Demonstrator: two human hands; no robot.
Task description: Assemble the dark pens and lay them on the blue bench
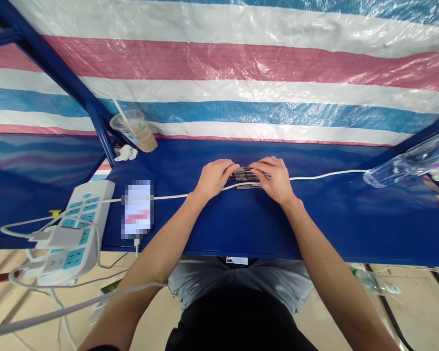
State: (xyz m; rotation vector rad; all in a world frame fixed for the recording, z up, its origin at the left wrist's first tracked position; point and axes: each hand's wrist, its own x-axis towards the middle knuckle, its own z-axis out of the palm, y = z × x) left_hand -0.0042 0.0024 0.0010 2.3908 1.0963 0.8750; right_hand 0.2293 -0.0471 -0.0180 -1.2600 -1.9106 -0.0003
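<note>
Forearms [325,258] stretch out over the blue tarp tabletop [332,219], left hand [215,179] and right hand [272,179] on either side of a small stack of dark clips [247,174], fingers [261,166] curled down, clamped on it from both ends.

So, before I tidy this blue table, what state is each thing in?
Left hand, on the small dark parts
Right hand, on the small dark parts
Small dark parts, stacked
Phone, face up, plugged in
Power strip, plugs inserted
Lidded plastic cup, upright, part-full
Plastic bottle, on its side
</note>
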